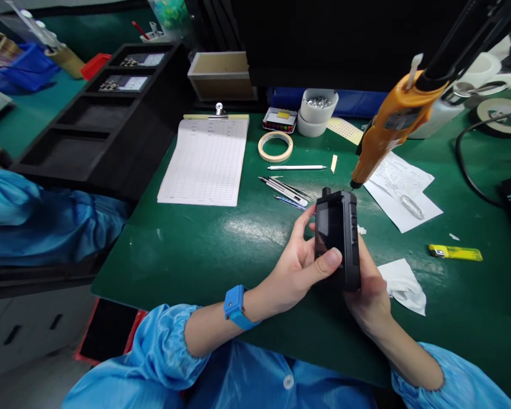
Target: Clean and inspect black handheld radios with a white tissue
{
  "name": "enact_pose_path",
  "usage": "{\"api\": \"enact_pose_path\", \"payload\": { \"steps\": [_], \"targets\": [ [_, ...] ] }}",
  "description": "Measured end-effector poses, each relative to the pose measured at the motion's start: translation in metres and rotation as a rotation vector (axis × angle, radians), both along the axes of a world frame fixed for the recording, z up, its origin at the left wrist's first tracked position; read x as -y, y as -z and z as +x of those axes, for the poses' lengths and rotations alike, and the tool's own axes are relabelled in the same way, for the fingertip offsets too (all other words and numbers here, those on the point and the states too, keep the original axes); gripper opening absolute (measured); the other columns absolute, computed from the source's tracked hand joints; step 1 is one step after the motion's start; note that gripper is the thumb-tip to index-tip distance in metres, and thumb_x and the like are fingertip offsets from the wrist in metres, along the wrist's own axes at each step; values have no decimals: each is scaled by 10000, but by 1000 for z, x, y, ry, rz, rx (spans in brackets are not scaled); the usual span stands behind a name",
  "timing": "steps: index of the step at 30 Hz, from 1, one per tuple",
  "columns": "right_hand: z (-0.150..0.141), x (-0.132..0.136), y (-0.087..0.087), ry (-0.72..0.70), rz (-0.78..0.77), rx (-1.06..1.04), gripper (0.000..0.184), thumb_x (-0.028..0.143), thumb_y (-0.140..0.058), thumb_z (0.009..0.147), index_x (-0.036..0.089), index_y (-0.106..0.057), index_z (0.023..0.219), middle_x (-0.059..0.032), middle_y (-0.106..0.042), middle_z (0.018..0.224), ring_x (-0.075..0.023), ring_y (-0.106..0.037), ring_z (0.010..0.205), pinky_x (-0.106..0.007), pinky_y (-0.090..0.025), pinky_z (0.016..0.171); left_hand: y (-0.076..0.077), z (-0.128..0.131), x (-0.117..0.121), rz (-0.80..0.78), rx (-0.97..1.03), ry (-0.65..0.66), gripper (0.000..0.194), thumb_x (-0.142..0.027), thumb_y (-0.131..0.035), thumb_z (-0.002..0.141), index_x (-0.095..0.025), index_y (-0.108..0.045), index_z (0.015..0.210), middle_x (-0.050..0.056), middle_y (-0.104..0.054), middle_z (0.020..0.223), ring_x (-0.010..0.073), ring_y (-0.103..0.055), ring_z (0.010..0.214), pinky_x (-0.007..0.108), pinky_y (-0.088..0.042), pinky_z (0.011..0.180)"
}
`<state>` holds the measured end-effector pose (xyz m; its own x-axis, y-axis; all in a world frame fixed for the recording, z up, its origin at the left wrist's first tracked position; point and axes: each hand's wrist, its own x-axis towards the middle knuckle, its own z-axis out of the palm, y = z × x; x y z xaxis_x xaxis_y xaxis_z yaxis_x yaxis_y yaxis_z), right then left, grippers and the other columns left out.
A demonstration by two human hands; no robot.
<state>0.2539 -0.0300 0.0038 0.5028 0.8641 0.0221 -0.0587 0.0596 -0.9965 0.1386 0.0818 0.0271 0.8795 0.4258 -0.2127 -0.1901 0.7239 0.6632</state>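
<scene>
Right of the frame's centre, a black handheld device [337, 238] stands nearly upright between the two hands. The left hand [298, 270] grips it from the left, thumb pressed across the lower front and a finger at the left edge. The right hand [368, 287] lies against its lower right side, partly behind it; with its fingers mostly hidden, I cannot tell whether it grips. An orange screwdriver [394, 122] hangs just above, toward the upper right.

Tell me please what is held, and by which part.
A black handheld device: the left hand holds its left edge, thumb across the lower front; the right hand is at its lower right side, partly hidden.
</scene>
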Motion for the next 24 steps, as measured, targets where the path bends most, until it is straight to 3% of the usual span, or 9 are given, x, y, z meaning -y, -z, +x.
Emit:
{"api": "enact_pose_path", "payload": {
  "steps": [2, 4, 7, 10, 14, 20, 24],
  "targets": [
    [0, 1, 0, 9, 66, 152, 1062, 982, -709, 916, 346, -575, 1756, -107, -694, 1677, -405, -759, 1422, -554, -688, 1161, 0, 0, -1, -13, 8, -67, 1244, -502, -1087, 848, -263, -287, 1771, 94, -813, 1310, 282, -801, 1311, 396, -633, 1172],
    [1, 2, 1, 31, 110, 330, 910, 833, -721, 1029, 338, -553, 1774, -108, -688, 1682, -421, -657, 1559, -621, -581, 1289, 0, 0, -2, 0, 26, -104, 1024, -436, -1116, 809, -261, -513, 1618, 57, -824, 1226, 272, -808, 1269, 428, -614, 1203],
    [4, 3, 4, 121, 257, 507, 575, 623, -644, 1169, 314, -692, 1652, -119, -774, 1530, -381, -735, 1428, -598, -613, 1210, 2, 1, -4, 13, 41, -111, 597, -368, -1145, 742, -215, -760, 1172, 7, -825, 1059, 187, -810, 1052, 318, -641, 1061],
    [7, 2, 7, 140, 342, 534, 450, 556, -602, 1208, 318, -753, 1558, -95, -811, 1411, -317, -771, 1293, -503, -645, 1096, 3, 1, -4, 5, 42, -85, 447, -277, -1148, 711, -212, -809, 995, -14, -846, 1014, 143, -796, 966, 249, -638, 969],
    [9, 1, 6, 148, 356, 550, 432, 558, -576, 1217, 303, -773, 1505, -96, -828, 1351, -310, -779, 1232, -484, -648, 1018, 3, 0, -3, 71, 74, -64, 355, -273, -1110, 782, -249, -880, 1051, -7, -881, 1077, 174, -823, 1031, 298, -662, 1033],
    [9, 0, 2, 150, 350, 522, 413, 555, -582, 1217, 303, -785, 1474, -92, -846, 1337, -311, -785, 1231, -488, -649, 1011, 9, -4, -2, 137, 96, -14, 284, -364, -1046, 912, -320, -918, 1162, -41, -909, 1156, 168, -848, 1119, 291, -669, 1095],
    [7, 1, 1, 150, 337, 466, 408, 576, -588, 1213, 323, -795, 1457, -70, -849, 1329, -298, -790, 1236, -476, -655, 1036, 13, -8, 0, 178, 124, 38, 240, -383, -950, 1021, -338, -916, 1255, -29, -911, 1276, 211, -838, 1278, 349, -659, 1184]
  ]
}}
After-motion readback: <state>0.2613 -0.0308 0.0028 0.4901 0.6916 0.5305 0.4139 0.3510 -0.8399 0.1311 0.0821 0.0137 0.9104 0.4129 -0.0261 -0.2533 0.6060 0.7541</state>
